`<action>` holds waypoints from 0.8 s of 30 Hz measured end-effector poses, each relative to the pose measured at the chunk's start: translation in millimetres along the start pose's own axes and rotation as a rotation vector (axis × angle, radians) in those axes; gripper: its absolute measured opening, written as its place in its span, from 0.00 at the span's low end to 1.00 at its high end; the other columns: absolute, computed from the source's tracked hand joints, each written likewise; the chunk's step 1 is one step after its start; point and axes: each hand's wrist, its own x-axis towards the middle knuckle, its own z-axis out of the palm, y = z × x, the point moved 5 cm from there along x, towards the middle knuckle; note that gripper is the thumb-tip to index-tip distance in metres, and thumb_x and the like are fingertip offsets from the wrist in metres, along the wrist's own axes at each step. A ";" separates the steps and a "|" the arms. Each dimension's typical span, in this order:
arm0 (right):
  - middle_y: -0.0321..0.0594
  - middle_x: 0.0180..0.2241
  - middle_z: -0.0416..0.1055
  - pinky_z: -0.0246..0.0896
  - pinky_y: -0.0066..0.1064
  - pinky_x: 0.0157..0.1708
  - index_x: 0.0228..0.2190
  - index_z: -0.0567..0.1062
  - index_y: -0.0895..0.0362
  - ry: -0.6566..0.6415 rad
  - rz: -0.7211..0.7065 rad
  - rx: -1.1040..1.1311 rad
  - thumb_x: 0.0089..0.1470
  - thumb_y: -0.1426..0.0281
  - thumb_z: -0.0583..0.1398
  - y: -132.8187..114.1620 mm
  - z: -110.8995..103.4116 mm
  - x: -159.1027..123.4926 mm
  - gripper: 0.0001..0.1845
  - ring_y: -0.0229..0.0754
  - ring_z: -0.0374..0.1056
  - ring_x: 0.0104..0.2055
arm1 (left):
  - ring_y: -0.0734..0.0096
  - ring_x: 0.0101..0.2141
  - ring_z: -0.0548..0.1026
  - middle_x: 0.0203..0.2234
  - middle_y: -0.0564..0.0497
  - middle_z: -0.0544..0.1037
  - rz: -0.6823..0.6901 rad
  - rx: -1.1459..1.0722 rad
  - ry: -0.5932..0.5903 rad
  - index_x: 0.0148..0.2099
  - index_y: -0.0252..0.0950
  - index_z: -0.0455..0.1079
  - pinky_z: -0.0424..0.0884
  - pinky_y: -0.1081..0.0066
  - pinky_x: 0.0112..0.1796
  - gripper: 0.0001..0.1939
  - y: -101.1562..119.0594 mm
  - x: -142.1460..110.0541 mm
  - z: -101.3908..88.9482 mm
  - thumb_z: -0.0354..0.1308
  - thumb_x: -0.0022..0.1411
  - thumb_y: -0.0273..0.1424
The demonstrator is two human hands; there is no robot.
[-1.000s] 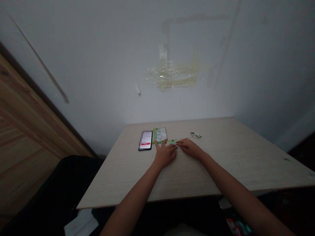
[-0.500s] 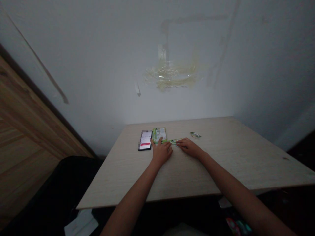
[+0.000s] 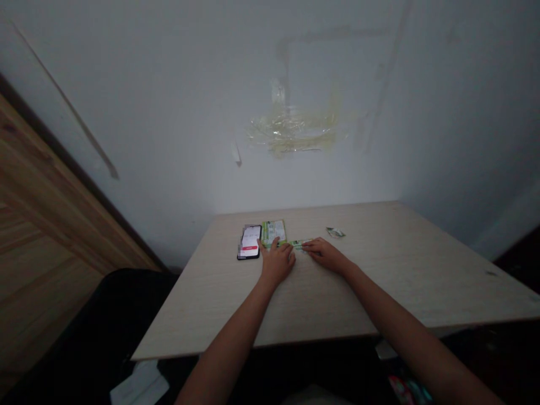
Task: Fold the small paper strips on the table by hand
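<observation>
Strip (image 3: 297, 244) on the desk (image 3: 333, 304), left hand (image 3: 276, 262) splayed, right hand (image 3: 324, 252) bunched, can't tell if either grips; smoothing, seemingly, and the next move calls for even pressure!

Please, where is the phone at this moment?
In the head view, the phone lies on the table, left of its middle, just left of the flat green box and the left hand.

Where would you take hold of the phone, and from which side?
Likely the left long edge of the phone, from the left: it lies flat, screen up, while the left hand and green box crowd its right edge.
</observation>
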 end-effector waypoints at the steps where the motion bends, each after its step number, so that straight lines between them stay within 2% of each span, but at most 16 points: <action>1: 0.44 0.51 0.75 0.63 0.47 0.56 0.48 0.78 0.51 -0.001 0.000 0.003 0.61 0.72 0.56 -0.5 -0.4 0.0 0.17 0.47 0.69 0.53 | 0.48 0.61 0.62 0.50 0.50 0.79 -0.001 -0.002 -0.003 0.53 0.48 0.74 0.21 0.25 0.56 0.16 -0.1 0.0 0.2 0.50 0.68 0.37; 17: 0.43 0.52 0.75 0.62 0.46 0.56 0.50 0.77 0.50 -0.015 0.002 0.002 0.60 0.72 0.57 2.2 1.2 -0.5 0.18 0.47 0.69 0.54 | 0.44 0.62 0.60 0.49 0.50 0.80 0.002 0.030 -0.026 0.51 0.48 0.74 0.24 0.23 0.56 0.15 1.5 1.2 -1.9 0.50 0.67 0.38; 24: 0.43 0.51 0.75 0.62 0.46 0.56 0.50 0.77 0.50 -0.003 -0.002 0.006 0.60 0.72 0.57 3.8 1.5 -1.0 0.18 0.46 0.69 0.53 | 0.43 0.63 0.58 0.52 0.51 0.78 -0.008 0.032 -0.057 0.54 0.50 0.73 0.26 0.23 0.56 0.16 -0.2 0.2 -0.5 0.50 0.67 0.39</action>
